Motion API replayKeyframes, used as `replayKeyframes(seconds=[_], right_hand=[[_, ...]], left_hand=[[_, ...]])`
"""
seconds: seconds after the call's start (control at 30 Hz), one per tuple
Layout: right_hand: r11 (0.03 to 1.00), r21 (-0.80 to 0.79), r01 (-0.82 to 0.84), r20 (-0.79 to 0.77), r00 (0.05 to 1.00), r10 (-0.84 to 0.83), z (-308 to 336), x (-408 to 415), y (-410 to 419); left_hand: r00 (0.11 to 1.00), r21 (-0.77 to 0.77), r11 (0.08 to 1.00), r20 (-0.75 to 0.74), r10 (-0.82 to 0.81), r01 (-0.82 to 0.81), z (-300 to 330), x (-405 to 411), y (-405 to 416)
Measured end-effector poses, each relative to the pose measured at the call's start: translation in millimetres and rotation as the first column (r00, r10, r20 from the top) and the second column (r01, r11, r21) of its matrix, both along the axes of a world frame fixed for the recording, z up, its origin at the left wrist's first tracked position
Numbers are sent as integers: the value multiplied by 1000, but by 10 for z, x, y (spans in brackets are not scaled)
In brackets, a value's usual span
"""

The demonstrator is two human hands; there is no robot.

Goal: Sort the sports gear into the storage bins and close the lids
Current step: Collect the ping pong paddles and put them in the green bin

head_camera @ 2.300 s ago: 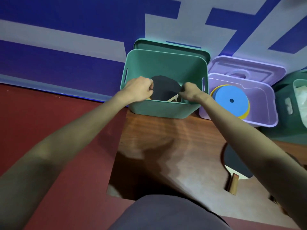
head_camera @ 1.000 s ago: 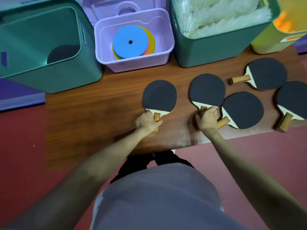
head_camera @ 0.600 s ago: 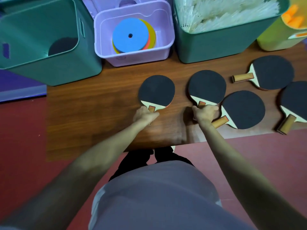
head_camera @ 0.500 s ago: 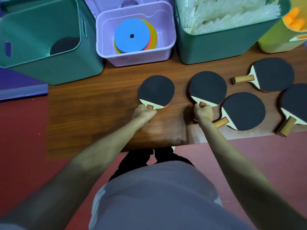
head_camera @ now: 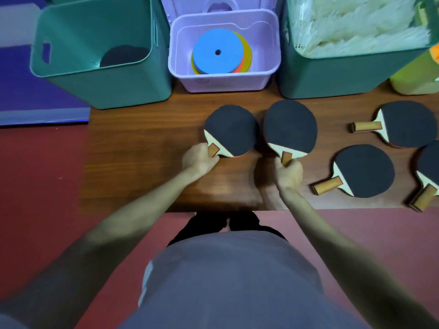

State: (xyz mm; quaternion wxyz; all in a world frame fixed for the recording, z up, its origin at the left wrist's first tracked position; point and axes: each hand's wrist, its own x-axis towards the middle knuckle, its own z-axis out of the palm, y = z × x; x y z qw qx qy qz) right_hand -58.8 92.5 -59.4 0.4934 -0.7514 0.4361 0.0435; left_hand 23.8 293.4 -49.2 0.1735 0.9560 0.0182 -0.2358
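Now each hand [head_camera: 200,160] [head_camera: 288,173] grips a paddle [head_camera: 231,129] [head_camera: 289,125] by its handle.

Left hand [head_camera: 200,160], right hand [head_camera: 288,173] each grip paddle handle

I saw a table [head_camera: 142,148] of glossy brown wood grain that caught the light. The paddles [head_camera: 364,170] showed matt black rubber faces, pale wooden blades and bare wooden handles. The teal bin [head_camera: 104,89] and lilac bin [head_camera: 223,79] looked like smooth, slightly shiny plastic. The blue disc [head_camera: 217,54] looked matt.
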Motion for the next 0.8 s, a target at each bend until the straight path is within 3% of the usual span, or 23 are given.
replayKeyframes(seconds=[0.1, 0.37, 0.57, 0.8], right_hand=[[987, -142, -76, 89, 992, 89, 141, -7, 240], [924, -267, -273, 283, 895, 346, 580, 494, 1024], [906, -286, -312, 377, 833, 406, 857, 1141, 1653], [874, -323, -364, 405, 781, 475, 1158, 1850, 2205]], left_hand=[[996, -3, 1000, 85, -15, 15, 98, -84, 359], [968, 3, 1000, 250, 21, -22, 571, 2, 1331], [935, 4, 998, 350, 55, -61, 1020, 590, 1987], [932, 63, 988, 347, 108, -138, 1515, 1507, 2749]])
